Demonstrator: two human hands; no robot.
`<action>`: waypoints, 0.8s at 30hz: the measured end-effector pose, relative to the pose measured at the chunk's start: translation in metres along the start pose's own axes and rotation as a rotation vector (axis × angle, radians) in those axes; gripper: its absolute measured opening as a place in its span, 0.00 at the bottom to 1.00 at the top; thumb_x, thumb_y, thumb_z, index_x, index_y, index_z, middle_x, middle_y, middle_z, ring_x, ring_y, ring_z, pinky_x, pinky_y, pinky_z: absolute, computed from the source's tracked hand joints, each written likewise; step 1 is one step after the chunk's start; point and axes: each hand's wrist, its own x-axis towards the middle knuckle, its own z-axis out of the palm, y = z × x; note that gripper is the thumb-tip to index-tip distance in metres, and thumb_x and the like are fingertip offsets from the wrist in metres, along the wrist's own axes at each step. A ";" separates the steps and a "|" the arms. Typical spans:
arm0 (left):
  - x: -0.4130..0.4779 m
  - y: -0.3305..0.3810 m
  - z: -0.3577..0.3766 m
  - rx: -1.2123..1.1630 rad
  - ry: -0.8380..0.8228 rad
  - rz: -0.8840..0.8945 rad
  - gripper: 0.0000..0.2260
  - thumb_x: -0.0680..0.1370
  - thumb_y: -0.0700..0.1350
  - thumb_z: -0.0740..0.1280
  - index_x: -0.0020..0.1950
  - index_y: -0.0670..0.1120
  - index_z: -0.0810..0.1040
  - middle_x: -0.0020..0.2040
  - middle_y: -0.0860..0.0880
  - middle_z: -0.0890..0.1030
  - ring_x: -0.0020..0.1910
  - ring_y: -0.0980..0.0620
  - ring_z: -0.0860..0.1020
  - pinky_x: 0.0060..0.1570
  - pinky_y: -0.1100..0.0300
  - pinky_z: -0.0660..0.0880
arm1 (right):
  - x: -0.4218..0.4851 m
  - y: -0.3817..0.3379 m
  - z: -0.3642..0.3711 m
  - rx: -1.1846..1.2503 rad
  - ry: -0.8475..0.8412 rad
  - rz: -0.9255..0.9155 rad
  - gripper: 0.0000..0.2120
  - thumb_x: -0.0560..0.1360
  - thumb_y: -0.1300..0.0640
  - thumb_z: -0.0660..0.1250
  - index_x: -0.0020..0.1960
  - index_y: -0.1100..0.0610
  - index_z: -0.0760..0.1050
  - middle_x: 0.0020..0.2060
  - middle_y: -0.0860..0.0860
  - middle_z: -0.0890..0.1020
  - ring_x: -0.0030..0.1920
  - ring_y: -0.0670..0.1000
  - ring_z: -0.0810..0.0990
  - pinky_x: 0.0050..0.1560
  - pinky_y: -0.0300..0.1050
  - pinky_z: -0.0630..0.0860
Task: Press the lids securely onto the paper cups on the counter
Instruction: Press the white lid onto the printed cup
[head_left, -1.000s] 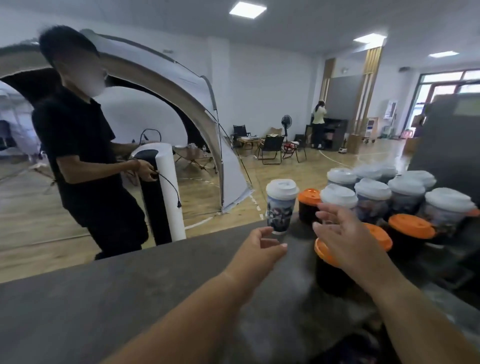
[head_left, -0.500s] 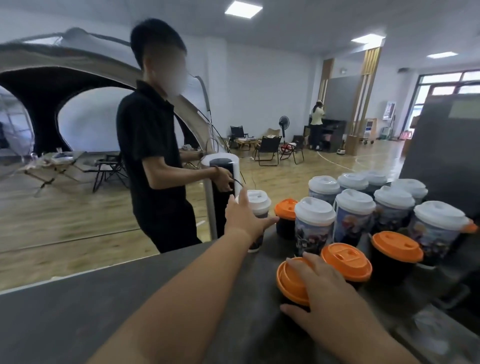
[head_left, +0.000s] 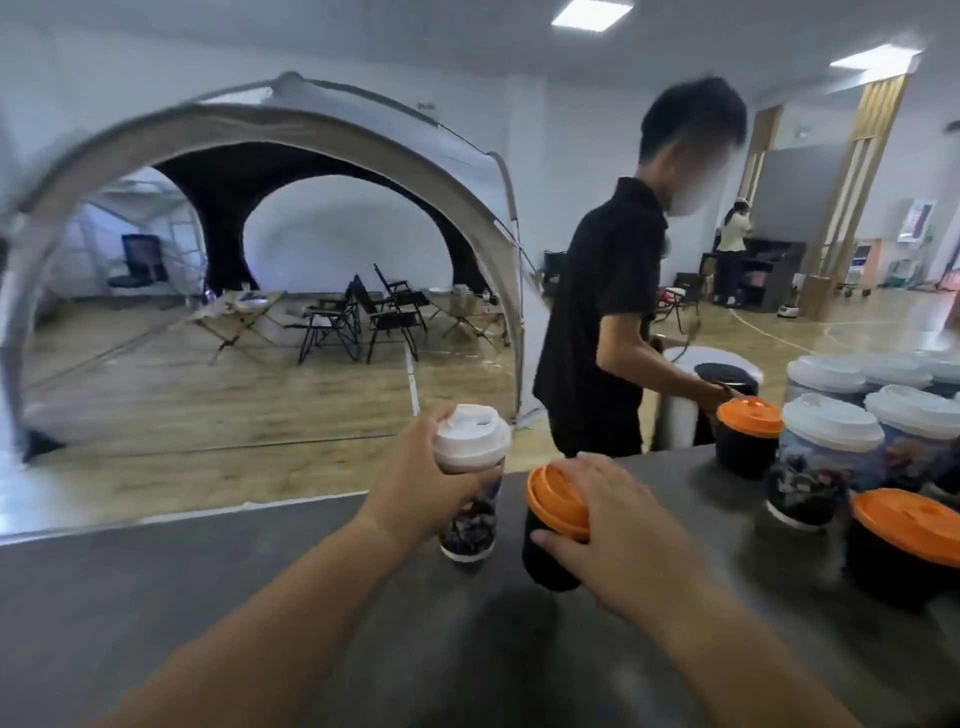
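Note:
My left hand (head_left: 415, 483) grips a tall printed paper cup (head_left: 470, 519) with a white lid (head_left: 471, 435), near the far edge of the dark counter (head_left: 260, 597). Just to its right stands a black cup (head_left: 545, 551) with an orange lid (head_left: 558, 501). My right hand (head_left: 623, 530) lies over that lid, fingers across its top and thumb against the cup's side. The lid looks tilted towards the left.
More lidded cups crowd the counter's right side: white-lidded printed cups (head_left: 826, 457) and orange-lidded black cups (head_left: 904, 551). A person in black (head_left: 608, 322) stands beyond the counter beside a white cylinder (head_left: 685, 400). A large tent (head_left: 260, 130) and folding chairs fill the background.
My left hand has closed round the white-lidded cup and drawn it left, away from the group. My right hand has brought the orange-lidded black cup alongside it. The view has swung left.

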 end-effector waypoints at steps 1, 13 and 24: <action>-0.016 -0.011 -0.032 0.024 0.024 -0.005 0.34 0.66 0.49 0.79 0.67 0.54 0.67 0.56 0.59 0.74 0.56 0.59 0.74 0.56 0.64 0.72 | 0.005 -0.024 0.013 0.025 0.004 -0.031 0.33 0.74 0.38 0.68 0.75 0.42 0.59 0.73 0.42 0.63 0.71 0.48 0.65 0.69 0.44 0.64; -0.127 -0.104 -0.234 0.037 0.169 -0.009 0.31 0.65 0.47 0.80 0.59 0.64 0.66 0.55 0.64 0.75 0.56 0.69 0.73 0.56 0.65 0.73 | 0.009 -0.199 0.104 0.054 0.006 -0.080 0.35 0.72 0.39 0.72 0.74 0.45 0.63 0.72 0.46 0.67 0.71 0.52 0.67 0.70 0.50 0.67; -0.129 -0.119 -0.229 -0.112 0.154 0.023 0.45 0.66 0.46 0.80 0.74 0.56 0.55 0.63 0.59 0.70 0.65 0.57 0.70 0.65 0.57 0.68 | -0.001 -0.208 0.107 -0.049 0.030 -0.028 0.37 0.70 0.39 0.73 0.74 0.45 0.62 0.71 0.45 0.69 0.69 0.50 0.69 0.69 0.48 0.68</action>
